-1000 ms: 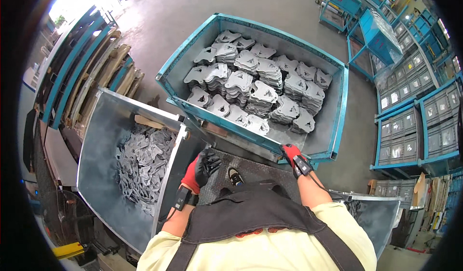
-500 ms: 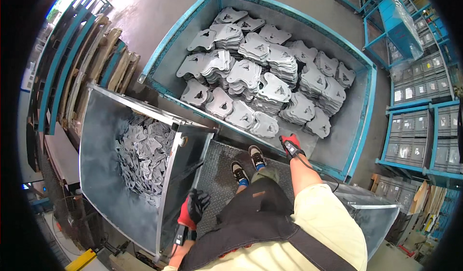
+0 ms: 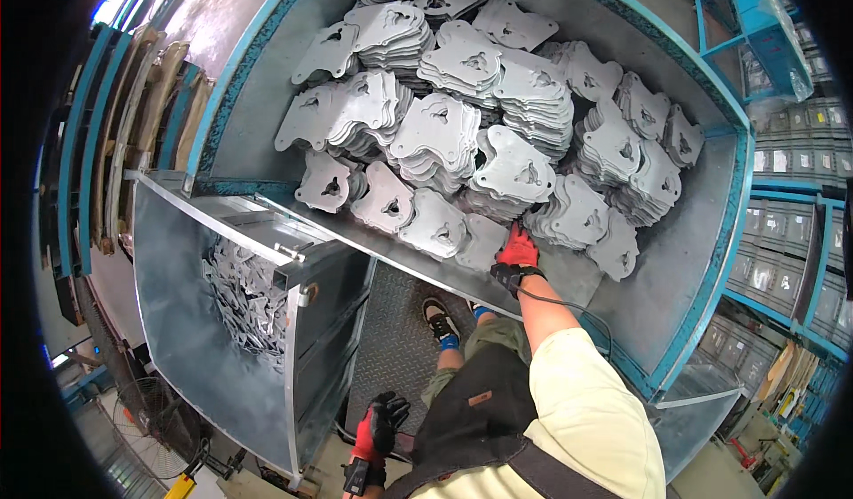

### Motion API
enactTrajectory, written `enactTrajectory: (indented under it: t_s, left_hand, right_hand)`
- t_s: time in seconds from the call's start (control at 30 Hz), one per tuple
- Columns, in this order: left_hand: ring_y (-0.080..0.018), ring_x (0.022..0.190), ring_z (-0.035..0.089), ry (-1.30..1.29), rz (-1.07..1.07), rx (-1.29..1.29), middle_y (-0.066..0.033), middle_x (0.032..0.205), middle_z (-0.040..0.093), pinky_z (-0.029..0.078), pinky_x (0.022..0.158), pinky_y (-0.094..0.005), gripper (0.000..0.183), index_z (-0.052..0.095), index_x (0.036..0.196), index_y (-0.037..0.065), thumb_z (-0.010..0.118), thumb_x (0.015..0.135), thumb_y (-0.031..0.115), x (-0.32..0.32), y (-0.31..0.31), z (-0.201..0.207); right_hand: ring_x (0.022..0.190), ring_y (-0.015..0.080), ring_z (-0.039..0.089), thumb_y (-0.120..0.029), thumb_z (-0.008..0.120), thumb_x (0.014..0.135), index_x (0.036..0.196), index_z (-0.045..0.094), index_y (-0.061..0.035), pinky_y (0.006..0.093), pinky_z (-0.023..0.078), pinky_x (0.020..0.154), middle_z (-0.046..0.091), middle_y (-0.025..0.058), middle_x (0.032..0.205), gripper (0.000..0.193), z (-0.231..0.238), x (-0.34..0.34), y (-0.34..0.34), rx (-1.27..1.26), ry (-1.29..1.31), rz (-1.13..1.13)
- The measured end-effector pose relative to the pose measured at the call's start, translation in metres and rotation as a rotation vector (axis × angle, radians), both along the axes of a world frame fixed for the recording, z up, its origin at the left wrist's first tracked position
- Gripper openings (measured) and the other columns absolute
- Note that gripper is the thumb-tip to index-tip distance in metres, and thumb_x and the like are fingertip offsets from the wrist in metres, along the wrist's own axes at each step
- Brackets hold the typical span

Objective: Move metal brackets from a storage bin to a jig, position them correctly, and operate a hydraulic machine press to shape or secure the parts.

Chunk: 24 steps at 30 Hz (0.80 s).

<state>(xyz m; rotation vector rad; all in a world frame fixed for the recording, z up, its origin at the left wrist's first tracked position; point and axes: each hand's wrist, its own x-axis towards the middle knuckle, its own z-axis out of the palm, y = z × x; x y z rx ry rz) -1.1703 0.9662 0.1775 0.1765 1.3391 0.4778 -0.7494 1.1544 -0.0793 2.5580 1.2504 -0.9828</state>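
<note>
The palm of a worker's right hand (image 3: 518,255) is hidden against metal plates (image 3: 435,130), its grip impossible to tell. The lower edge cuts off the arm behind the left hand (image 3: 384,426); the upper edge clips the far rim of a blue bin (image 3: 711,188). At right, labels on distant grey crates (image 3: 775,223) are too small to read.

1. The left hand (image 3: 382,422) wears a red glove (image 3: 365,432) with black palm and fingers.
2. The right hand (image 3: 519,252) wears a glove with a red back.
3. A black strapped-on device (image 3: 356,476) sits at each wrist; a thin dark cable (image 3: 582,311) trails from the right one.
4. Pale yellow shirt (image 3: 595,410), short-sleeved.
5. Black apron (image 3: 466,432) with a small brown patch (image 3: 480,399) and a wide dark strap (image 3: 555,477).
6. Olive trousers (image 3: 499,337), blue socks (image 3: 450,343).
7. Dark shoes (image 3: 439,323) with pale trim.
</note>
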Motion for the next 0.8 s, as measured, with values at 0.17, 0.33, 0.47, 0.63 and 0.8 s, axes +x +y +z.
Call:
enactTrajectory:
  t_s: [0.17, 0.33, 0.47, 0.63, 0.8]
  left_hand:
    - [-0.0381, 0.125, 0.052, 0.001, -0.021, -0.025, -0.026, 0.135, 0.051, 0.039, 0.109, -0.0488, 0.075, 0.038, 0.142, -0.001, 0.044, 0.098, 0.06, 0.012, 0.004, -0.011]
    - [-0.0383, 0.124, 0.053, 0.022, -0.029, -0.046, -0.0271, 0.135, 0.051, 0.038, 0.11, -0.0491, 0.081, 0.037, 0.142, -0.002, 0.048, 0.095, 0.063, 0.021, 0.015, -0.024]
    - [-0.0385, 0.126, 0.052, 0.016, -0.038, -0.026, -0.0271, 0.136, 0.051, 0.038, 0.11, -0.049, 0.079, 0.037, 0.142, -0.002, 0.047, 0.096, 0.061, 0.026, 0.025, -0.025]
    - [-0.0385, 0.126, 0.052, 0.035, -0.063, -0.034, -0.0274, 0.135, 0.052, 0.04, 0.109, -0.0484, 0.076, 0.038, 0.141, -0.002, 0.044, 0.098, 0.06, 0.024, 0.029, -0.032]
    - [-0.0373, 0.125, 0.053, 0.026, -0.034, -0.03, -0.0268, 0.134, 0.052, 0.04, 0.109, -0.0481, 0.074, 0.038, 0.141, -0.001, 0.047, 0.098, 0.058, 0.023, 0.032, -0.036]
  right_hand:
    - [0.126, 0.0463, 0.048, -0.031, 0.078, 0.062, 0.149, 0.03, -0.0082, 0.0548, 0.044, 0.101, 0.04, 0.0259, 0.141, 0.103, -0.017, 0.002, 0.016, -0.146, 0.117, 0.02]
    - [0.124, 0.0479, 0.048, -0.024, 0.077, 0.061, 0.144, 0.035, -0.0054, 0.0533, 0.048, 0.098, 0.042, 0.0283, 0.136, 0.095, -0.039, 0.01, 0.012, -0.04, 0.084, 0.005]
    - [0.123, 0.0465, 0.05, -0.021, 0.08, 0.062, 0.141, 0.038, -0.0048, 0.0511, 0.049, 0.099, 0.043, 0.0297, 0.133, 0.091, -0.047, 0.021, 0.008, -0.011, 0.165, 0.046]
    - [0.113, 0.0458, 0.058, -0.022, 0.085, 0.063, 0.135, 0.041, -0.0048, 0.05, 0.052, 0.094, 0.047, 0.0297, 0.13, 0.087, -0.055, 0.017, 0.005, -0.024, 0.136, -0.004]
    - [0.107, 0.0403, 0.063, -0.023, 0.078, 0.071, 0.125, 0.051, -0.0042, 0.0481, 0.054, 0.089, 0.059, 0.0227, 0.119, 0.063, -0.054, 0.009, 0.01, 0.0, -0.026, -0.05]
